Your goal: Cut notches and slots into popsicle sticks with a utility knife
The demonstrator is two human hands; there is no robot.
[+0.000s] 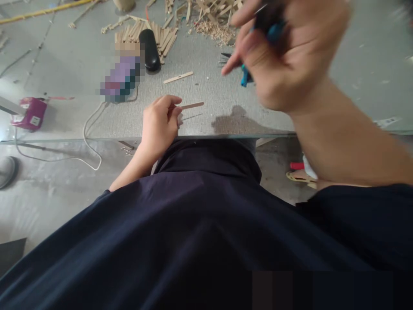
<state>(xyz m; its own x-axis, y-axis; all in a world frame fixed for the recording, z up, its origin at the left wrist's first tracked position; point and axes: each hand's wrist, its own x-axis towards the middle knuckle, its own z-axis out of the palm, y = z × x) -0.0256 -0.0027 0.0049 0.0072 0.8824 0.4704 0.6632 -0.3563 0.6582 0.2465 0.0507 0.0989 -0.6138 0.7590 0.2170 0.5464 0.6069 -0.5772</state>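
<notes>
My left hand (pixel 161 122) rests at the table's front edge. Its thumb and fingers pinch one end of a wooden craft stick (pixel 193 105), which points right just above its own shadow. Another craft stick (pixel 178 77) lies flat a little farther back. Raised over the table on the right, my right hand (pixel 284 60) is closed around a dark tool with blue parts (pixel 271 21); blur hides its exact kind. Below and behind those fingers, a pointed metal tool with blue handles (pixel 244 75) shows in part, seemingly on the tabletop.
Several craft sticks (pixel 166 43) lie in a heap at the back, beside wood shavings (pixel 216 32). A black oblong case (pixel 150 49) and a pixelated object (pixel 121 77) lie left of centre. A white cable (pixel 85 125) hangs over the edge near a purple box (pixel 34 113).
</notes>
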